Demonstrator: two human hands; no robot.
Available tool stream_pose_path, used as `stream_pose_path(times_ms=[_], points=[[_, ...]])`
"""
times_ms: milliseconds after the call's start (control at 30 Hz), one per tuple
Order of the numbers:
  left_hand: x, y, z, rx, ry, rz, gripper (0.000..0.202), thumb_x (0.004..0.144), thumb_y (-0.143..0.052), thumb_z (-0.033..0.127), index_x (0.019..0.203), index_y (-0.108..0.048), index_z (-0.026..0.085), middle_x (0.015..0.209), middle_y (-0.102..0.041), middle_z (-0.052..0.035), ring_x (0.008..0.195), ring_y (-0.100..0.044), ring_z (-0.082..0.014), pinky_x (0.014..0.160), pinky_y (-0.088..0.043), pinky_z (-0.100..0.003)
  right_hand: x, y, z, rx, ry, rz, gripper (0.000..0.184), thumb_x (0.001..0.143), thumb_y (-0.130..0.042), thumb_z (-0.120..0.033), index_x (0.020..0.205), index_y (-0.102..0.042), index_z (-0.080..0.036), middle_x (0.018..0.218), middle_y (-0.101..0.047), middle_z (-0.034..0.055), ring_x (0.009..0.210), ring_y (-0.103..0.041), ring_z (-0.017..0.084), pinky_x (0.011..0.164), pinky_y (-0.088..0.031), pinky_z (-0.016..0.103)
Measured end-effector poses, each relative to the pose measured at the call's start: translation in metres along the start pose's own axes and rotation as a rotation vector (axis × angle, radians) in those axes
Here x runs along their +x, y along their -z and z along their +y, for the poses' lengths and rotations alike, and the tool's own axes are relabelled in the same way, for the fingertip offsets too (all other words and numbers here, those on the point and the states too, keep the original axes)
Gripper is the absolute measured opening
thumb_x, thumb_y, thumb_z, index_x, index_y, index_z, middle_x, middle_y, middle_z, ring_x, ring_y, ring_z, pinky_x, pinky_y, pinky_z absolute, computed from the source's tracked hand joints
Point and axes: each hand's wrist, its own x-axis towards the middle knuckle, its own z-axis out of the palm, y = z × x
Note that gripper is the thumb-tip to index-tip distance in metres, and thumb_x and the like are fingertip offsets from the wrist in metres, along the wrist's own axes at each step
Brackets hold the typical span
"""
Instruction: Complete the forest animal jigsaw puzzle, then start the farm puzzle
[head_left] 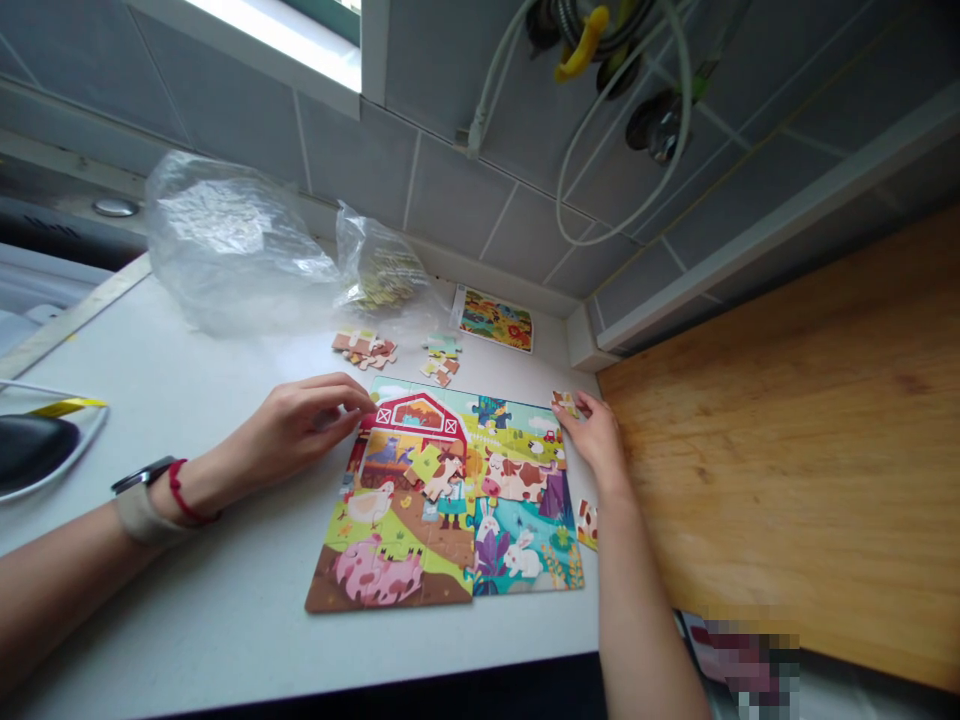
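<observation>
While the left hand (296,428) rests its curled fingers (341,398) on the top edge of the jigsaw puzzle (517,480), the right hand (592,432) pinches a loose piece (566,404) at the puzzle's upper right corner.

Home kitchen or utility corner: grey wall tiles (450,190), white countertop (225,620), wooden worktop (787,450), hoses (622,150) on wall.

jigsaw piece (587,525) partly behind forearm (637,620), pixelated object (742,660) lower right

The left hand (300,425) is curled at the red barn (416,418) of a farm jigsaw puzzle (442,500) on a white counter (187,600). The right hand (592,430) holds a small puzzle piece (565,404) at the puzzle's top right corner, near a wooden board (787,450).
</observation>
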Motion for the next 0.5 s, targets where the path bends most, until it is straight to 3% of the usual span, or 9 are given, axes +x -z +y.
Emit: stream_pose_path(times_ms=[267,400,500], points=[[0.001,0.0,0.003,0.032,-0.006,-0.011,0.017,0.104,-0.06,0.023,0.096,-0.074,0.018,0.096,-0.075,-0.0069,0.083,-0.071,-0.014,0.072,-0.056,-0.023,0.007,-0.006,0.004,0.068,-0.089,0.058,0.055,0.07,-0.083,-0.055,0.107,-0.081,-0.015,0.089,-0.081,0.0116,0.078,-0.074,0.026,0.076,-0.06,0.04],[0.0,0.002,0.004,0.085,-0.002,-0.008,0.017,0.104,-0.058,0.023,0.098,-0.073,0.019,0.097,-0.075,-0.008,0.087,-0.071,-0.0166,0.076,-0.058,-0.028,0.006,-0.01,-0.005,0.107,-0.102,0.122,0.046,0.071,-0.081,-0.055,0.098,-0.083,-0.018,0.09,-0.079,0.0121,0.081,-0.072,0.028,0.087,-0.058,0.046],[0.002,0.004,0.0,0.198,-0.004,0.051,0.015,0.102,-0.061,0.023,0.099,-0.075,0.022,0.103,-0.076,-0.0087,0.098,-0.071,-0.0215,0.088,-0.06,-0.037,0.004,-0.012,-0.015,0.08,-0.057,0.168,0.038,0.076,-0.077,-0.049,0.098,-0.084,-0.019,0.096,-0.078,0.0148,0.088,-0.071,0.031,0.094,-0.056,0.049]])
